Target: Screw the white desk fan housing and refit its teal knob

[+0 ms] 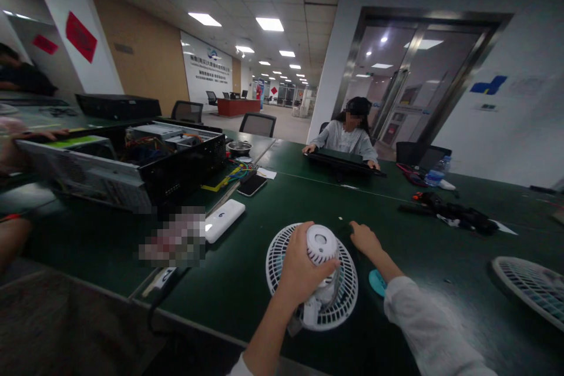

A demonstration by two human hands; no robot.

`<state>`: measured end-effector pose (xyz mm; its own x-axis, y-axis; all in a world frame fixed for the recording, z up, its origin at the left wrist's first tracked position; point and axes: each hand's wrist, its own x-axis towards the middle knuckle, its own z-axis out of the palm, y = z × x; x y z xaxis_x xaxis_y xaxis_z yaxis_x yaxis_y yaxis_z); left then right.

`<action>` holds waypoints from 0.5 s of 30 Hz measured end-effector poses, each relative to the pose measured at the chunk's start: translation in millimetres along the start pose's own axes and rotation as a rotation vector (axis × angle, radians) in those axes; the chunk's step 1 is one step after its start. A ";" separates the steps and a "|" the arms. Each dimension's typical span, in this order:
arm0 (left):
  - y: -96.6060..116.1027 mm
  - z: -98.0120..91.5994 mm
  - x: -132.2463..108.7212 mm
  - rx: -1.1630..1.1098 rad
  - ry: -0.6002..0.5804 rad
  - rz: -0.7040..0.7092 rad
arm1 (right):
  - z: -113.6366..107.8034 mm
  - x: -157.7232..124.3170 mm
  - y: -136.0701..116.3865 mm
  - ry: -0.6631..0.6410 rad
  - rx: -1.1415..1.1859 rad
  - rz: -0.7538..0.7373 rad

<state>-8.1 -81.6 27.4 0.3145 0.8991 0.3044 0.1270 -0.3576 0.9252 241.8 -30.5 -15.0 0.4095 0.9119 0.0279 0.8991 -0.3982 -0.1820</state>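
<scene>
A white fan [321,239] lies on the green table with its round grille [348,305] downward and the motor housing up. My left hand [299,273] is wrapped round the side of the housing, thumb and fingers apart on either side. To the right of the fan, my right hand [366,241] rests low over the table, its fingers curled and pointing left. What those fingers hold, if anything, I cannot make out. Beneath my right wrist lies a turquoise round piece [377,283], partly covered by the forearm. A tiny white bit [341,218] sits beyond the fan.
At left stands an open computer case [167,164], with a person's hand on its far left end. A white power bank [225,220] and a phone [252,184] lie nearer. Across the table a person holds a black monitor [343,161]. Another grille [533,288] lies at right.
</scene>
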 end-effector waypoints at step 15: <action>-1.0 0.9 0.1 -0.010 -0.005 -0.013 | -131.6 -79.3 -77.4 0.498 1.118 -0.556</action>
<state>-7.4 -81.4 26.3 0.3178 0.9023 0.2913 0.1220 -0.3435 0.9312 160.2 -85.1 126.2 0.2613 0.6966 0.6682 0.4536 0.5225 -0.7220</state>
